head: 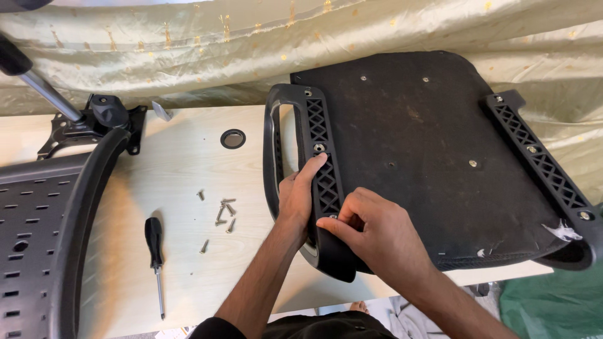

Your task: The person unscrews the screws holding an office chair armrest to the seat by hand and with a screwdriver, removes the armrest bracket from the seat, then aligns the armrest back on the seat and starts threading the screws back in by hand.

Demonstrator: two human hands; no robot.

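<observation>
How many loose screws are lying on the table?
7 loose screws on the table: one alone at upper left of the group, five clustered left of the left hand, one lower down beside the screwdriver. Overlap may hide others.

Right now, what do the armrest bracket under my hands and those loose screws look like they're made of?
Armrest bracket: likely moulded black plastic, matte, with a lattice of cut-outs. Loose screws: look like metal, with a silvery shine against the pale table.
</observation>
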